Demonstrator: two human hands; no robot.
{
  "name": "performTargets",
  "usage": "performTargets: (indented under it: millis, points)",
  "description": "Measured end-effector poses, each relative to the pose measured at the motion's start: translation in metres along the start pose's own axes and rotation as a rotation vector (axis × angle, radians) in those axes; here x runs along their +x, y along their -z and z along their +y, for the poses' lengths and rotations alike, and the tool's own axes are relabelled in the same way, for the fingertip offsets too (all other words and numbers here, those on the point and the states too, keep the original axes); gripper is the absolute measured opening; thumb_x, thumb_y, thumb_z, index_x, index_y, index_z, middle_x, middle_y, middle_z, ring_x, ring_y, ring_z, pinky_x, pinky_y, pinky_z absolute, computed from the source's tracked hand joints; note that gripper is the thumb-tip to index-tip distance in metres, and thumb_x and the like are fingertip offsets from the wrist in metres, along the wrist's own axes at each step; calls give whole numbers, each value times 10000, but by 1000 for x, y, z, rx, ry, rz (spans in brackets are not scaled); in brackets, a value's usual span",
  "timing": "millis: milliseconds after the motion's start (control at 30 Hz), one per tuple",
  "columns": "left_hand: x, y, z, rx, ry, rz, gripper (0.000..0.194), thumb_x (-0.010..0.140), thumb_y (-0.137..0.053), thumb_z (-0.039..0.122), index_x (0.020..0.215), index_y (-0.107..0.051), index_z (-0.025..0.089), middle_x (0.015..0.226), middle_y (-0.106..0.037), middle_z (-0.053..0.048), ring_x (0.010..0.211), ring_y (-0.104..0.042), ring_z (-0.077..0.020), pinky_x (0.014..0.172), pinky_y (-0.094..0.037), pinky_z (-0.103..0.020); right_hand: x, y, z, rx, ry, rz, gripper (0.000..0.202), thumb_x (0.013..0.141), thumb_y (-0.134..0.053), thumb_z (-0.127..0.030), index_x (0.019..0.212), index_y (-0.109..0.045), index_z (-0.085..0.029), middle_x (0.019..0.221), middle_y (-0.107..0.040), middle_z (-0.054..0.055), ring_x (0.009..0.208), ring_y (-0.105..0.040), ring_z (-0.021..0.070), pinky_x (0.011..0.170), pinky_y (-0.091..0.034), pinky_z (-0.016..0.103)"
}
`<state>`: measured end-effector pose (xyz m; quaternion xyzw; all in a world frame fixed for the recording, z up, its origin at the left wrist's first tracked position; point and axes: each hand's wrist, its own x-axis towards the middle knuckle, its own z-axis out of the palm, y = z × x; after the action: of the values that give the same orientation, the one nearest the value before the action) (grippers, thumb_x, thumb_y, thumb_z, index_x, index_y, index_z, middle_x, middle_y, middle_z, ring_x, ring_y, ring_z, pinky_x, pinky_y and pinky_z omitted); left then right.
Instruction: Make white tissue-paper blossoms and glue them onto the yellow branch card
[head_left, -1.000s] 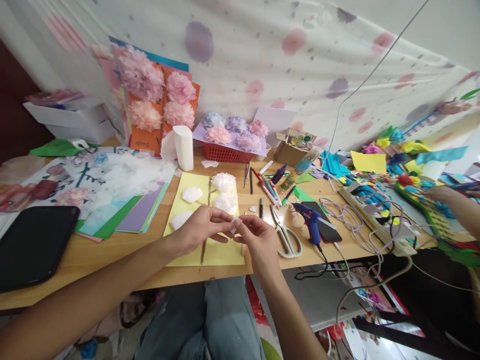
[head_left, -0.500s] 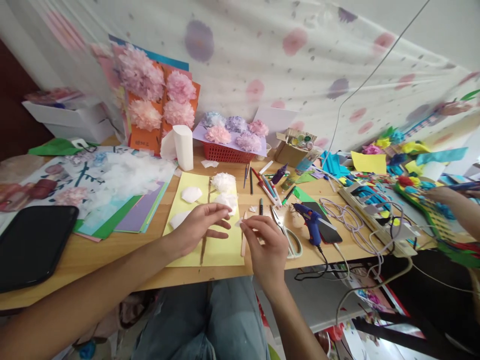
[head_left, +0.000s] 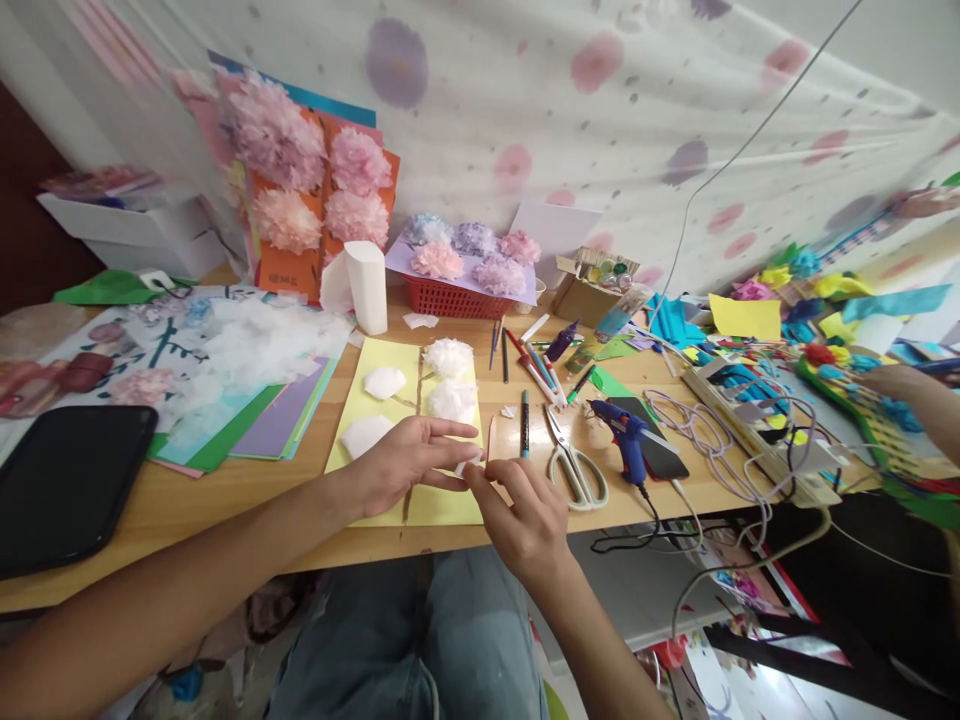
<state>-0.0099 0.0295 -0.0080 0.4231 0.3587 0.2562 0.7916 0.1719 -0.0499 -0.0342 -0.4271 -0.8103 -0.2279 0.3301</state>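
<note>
Both arms are bare and converge toward the middle, the left forearm (head_left: 247,555) slanting in from the lower left, the right forearm (head_left: 604,640) rising from below; the left hand (head_left: 412,465) stretches its fingers rightward, slightly parted, wrist nearly straight, while the right hand (head_left: 525,515) curls inward, its fingertips close against the left's

- Yellow sheet (head_left: 442,508), brown-lined, under the fingers (head_left: 450,452)
- White tufts (head_left: 452,400) just beyond them
- Blue glue gun (head_left: 624,430) to their right
- White drape (head_left: 480,100), pink- and purple-spotted, far beyond
</note>
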Motion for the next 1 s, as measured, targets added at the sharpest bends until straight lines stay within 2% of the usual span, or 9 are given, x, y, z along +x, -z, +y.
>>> performTargets:
  millis: [67, 167, 333, 467, 600, 800, 1000]
  points:
    - [1, -1, -2, 14, -3, 2, 491, 724, -864, 305, 1143, -711, 102, 937, -759, -91, 885, -712, -195, 899, -597, -398, 1, -1, -1, -23, 25, -12, 217, 934, -622, -81, 1124, -648, -182, 845, -688, 64, 726, -588, 179, 618, -426, 310]
    - [2, -2, -4, -5, -1, 6, 335, 768, -804, 248, 1060, -737, 97, 930, -760, -93, 862, -709, -187, 881, -609, -384, 1, -2, -2, -13, 26, -13, 200, 935, -616, -69, 1106, -653, -167, 858, -687, 72, 753, -600, 182, 643, -451, 308]
    - [2, -2, -3, -35, -8, 18, 204, 842, -678, 178, 1022, -757, 124, 970, -747, -86, 895, -702, -186, 829, -630, -358, 1, -4, -2, 119, -96, -32, 204, 948, -573, -46, 1056, -684, -179, 902, -663, 85, 807, -605, 184, 675, -480, 297]
    - [2, -2, -5, -43, -38, 9, 224, 858, -663, 183, 1056, -755, 133, 990, -743, -86, 899, -708, -185, 839, -619, -346, 9, -5, -1, 246, -238, -9, 177, 958, -575, -82, 986, -708, -195, 874, -623, 71, 809, -589, 179, 677, -488, 292]
    - [3, 0, -6, -68, -46, -32, 271, 874, -690, 285, 1088, -739, 126, 995, -748, -109, 914, -722, -218, 853, -611, -389, 17, -6, 1, 332, -362, -37, 157, 973, -578, -149, 958, -723, -209, 859, -606, 56, 810, -593, 180, 693, -498, 309]
    - [4, 0, -5, -14, -69, -88, 322, 800, -782, 293, 1077, -753, 130, 1061, -760, -119, 952, -726, -228, 895, -590, -391, 21, -11, 3, 433, -507, -53, 122, 947, -627, -200, 874, -722, -221, 858, -637, 42, 781, -625, 171, 668, -520, 301]
    - [3, 1, -5, -83, -48, -108, 321, 796, -769, 327, 1044, -772, 124, 973, -776, -123, 889, -740, -228, 859, -590, -371, 23, -13, 4, 471, -577, -25, 110, 939, -638, -214, 872, -725, -223, 816, -637, 25, 725, -630, 156, 643, -515, 286]
